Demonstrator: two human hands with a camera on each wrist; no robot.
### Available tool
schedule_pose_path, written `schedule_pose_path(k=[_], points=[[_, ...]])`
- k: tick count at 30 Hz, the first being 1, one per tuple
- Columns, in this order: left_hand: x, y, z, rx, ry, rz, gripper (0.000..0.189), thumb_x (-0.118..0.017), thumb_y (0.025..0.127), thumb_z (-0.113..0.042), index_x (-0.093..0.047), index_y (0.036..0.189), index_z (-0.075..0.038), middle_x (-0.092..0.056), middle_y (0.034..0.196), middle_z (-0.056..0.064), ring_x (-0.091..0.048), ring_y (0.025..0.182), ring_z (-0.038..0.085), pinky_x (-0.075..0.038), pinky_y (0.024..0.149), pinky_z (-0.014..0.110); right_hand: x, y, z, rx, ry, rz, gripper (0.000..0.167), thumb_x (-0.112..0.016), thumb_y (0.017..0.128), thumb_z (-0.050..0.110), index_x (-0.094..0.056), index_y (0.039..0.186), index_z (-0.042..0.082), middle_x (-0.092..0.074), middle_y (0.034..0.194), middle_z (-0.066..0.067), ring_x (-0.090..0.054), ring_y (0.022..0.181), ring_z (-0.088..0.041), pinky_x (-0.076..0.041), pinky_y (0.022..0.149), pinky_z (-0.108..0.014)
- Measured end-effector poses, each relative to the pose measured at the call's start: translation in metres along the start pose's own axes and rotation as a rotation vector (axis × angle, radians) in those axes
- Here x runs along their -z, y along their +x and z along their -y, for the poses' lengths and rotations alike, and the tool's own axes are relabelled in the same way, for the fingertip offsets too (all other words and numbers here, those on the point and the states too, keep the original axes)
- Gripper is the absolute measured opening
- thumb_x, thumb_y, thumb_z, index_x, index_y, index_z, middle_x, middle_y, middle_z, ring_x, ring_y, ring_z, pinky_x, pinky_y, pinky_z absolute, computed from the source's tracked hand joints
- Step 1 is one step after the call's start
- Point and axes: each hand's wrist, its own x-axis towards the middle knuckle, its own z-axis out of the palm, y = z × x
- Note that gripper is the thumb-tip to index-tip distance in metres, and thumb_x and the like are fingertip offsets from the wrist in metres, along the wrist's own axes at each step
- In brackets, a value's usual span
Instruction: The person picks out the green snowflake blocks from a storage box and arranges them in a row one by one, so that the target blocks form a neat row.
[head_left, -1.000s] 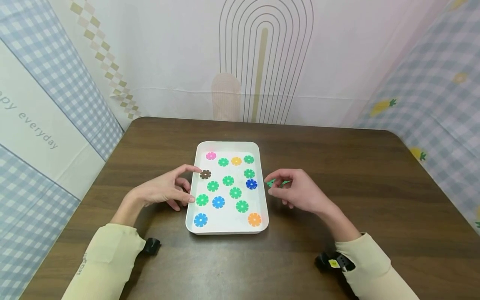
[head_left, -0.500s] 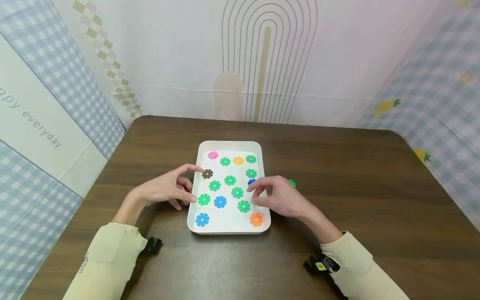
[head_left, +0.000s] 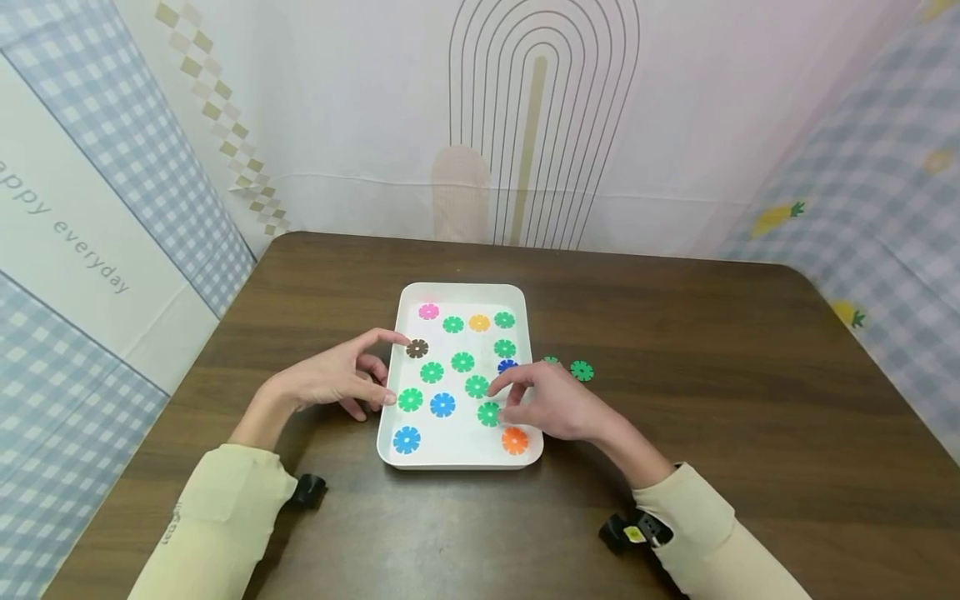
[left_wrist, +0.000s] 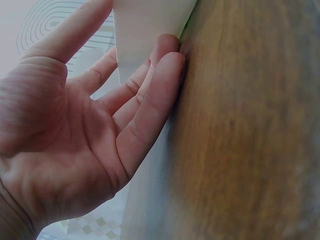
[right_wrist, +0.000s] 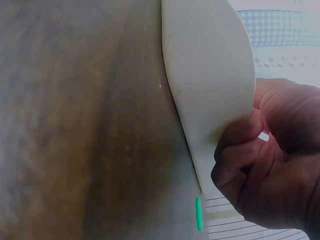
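Note:
A shallow white tray [head_left: 442,457] lies on the table with several notched flower-shaped discs inside, most of them green. My left hand [head_left: 330,379] grips its left rim: index finger and thumb lie over the edge, the index tip beside a brown disc [head_left: 417,348]. In the left wrist view the other fingers of my left hand [left_wrist: 105,125] rest against the outer wall. Across the right rim reaches my right hand [head_left: 558,402], thumb and index apart, their tips at a green disc [head_left: 487,414] and near another green disc [head_left: 476,386]. It partly covers a dark blue disc [head_left: 507,366].
Two green discs lie on the table right of the tray, one partly behind my right hand and one in full view [head_left: 581,371]. An orange disc [head_left: 514,441] sits in the tray's near right corner. A patterned cloth [head_left: 360,125] hangs behind the table [head_left: 675,333].
My right hand has left the green discs on the table and moved left over the tray's right rim, then slightly lower. My left hand stays at the left rim.

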Motion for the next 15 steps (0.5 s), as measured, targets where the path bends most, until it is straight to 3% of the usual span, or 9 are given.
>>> schedule_pose_path(k=[15], points=[[0.0,0.0008,0.0005,0.001,-0.001,0.0,0.089,-0.086,0.089,-0.017,-0.032,0.159,-0.021,-0.056,0.101,0.012,-0.067,0.082,0.027,-0.063,0.069,0.044,-0.0095,0.0052,0.0071,-0.098,-0.122,-0.06,0.023,-0.086,0.088,0.018,-0.081,0.111,0.021,-0.06,0.077,0.001,-0.054,0.067,-0.018,-0.042,0.059,-0.029]])
